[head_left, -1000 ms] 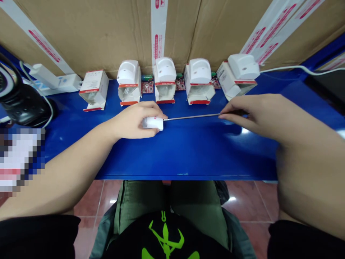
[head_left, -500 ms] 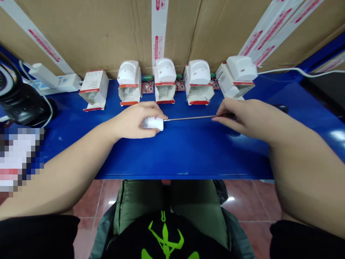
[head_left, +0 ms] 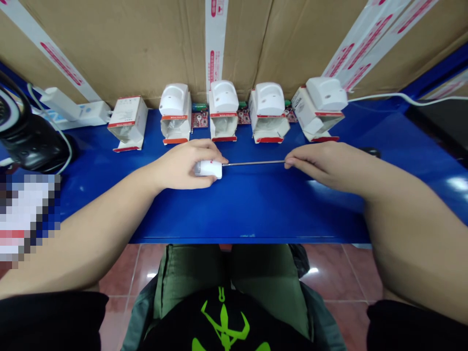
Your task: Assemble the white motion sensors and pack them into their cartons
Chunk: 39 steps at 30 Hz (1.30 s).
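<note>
My left hand (head_left: pixel 188 163) is closed around a small white plastic device (head_left: pixel 211 168) on the blue table (head_left: pixel 234 214). Against the device's right end rests the tip of a long thin metal screwdriver (head_left: pixel 256 163), near my left index fingertip. Its handle end is hidden in my right hand (head_left: pixel 314 163), whose thumb and fingers are pinched on it. The shaft lies nearly level between both hands, just above the table.
Behind the hands stand several open boxes, among them an end box (head_left: pixel 127 119). White detectors (head_left: pixel 269 99) sit on most of them, with red circuit boards (head_left: pixel 200 120) between. A power strip (head_left: pixel 87 113) and black device (head_left: pixel 32 136) are at left.
My right hand has shifted slightly left and its fingers sit flatter, now covering the dark handle. My left hand and the white device have barely moved.
</note>
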Tool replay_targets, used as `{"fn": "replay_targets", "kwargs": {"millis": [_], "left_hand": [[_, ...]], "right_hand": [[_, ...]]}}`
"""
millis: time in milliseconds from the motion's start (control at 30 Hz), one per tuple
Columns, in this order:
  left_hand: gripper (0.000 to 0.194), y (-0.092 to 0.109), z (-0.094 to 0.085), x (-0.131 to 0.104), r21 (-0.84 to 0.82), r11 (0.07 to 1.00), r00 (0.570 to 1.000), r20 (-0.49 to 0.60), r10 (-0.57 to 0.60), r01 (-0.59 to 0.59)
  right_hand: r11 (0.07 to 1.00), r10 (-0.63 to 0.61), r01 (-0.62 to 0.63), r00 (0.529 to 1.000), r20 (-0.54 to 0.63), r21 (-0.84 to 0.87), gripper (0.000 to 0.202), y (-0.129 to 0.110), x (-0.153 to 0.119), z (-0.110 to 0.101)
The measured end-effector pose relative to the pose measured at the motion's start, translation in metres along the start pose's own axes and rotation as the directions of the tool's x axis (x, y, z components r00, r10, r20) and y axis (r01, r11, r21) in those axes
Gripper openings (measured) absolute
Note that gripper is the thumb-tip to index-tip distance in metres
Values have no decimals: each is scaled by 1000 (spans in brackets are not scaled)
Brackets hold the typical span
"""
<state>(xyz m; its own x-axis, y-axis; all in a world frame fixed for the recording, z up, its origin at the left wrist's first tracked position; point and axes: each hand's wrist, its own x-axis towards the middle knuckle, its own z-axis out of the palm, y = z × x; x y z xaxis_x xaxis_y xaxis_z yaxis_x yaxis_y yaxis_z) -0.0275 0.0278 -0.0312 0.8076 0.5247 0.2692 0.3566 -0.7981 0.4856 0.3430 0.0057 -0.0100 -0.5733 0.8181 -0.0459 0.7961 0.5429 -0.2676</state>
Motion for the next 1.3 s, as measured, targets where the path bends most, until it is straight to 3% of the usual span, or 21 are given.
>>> {"fn": "replay_targets", "kwargs": {"millis": [167, 333, 567, 767, 967, 1167, 1300], "left_hand": [[40, -1, 1, 0, 4, 1000, 1000, -8, 23, -23], [41, 1, 1, -1, 37, 999, 1000, 5, 18, -18], [42, 5, 2, -1, 71, 997, 999, 35, 8, -10], [46, 7, 2, -3, 91, 995, 998, 29, 47, -50], [53, 10, 4, -3, 115, 993, 1000, 4, 23, -23], [53, 11, 13, 1, 88, 996, 1000, -9, -1, 2], [48, 17, 2, 3, 157, 984, 992, -108, -72, 89]], "right_hand": [[999, 40, -40, 999, -12, 27, 32, -4, 2, 2], [989, -28, 19, 998, 58, 145, 46, -7, 4, 0], [954, -4, -45, 986, 165, 296, 64, -8, 2, -3], [917, -17, -70, 977, 214, 394, 67, -8, 3, -4], [913, -3, -91, 973, 230, 398, 73, -4, 5, -5], [954, 41, -80, 989, 140, 289, 76, 16, 1, -15], [966, 55, -87, 989, 134, 245, 68, 19, 1, -16]]}}
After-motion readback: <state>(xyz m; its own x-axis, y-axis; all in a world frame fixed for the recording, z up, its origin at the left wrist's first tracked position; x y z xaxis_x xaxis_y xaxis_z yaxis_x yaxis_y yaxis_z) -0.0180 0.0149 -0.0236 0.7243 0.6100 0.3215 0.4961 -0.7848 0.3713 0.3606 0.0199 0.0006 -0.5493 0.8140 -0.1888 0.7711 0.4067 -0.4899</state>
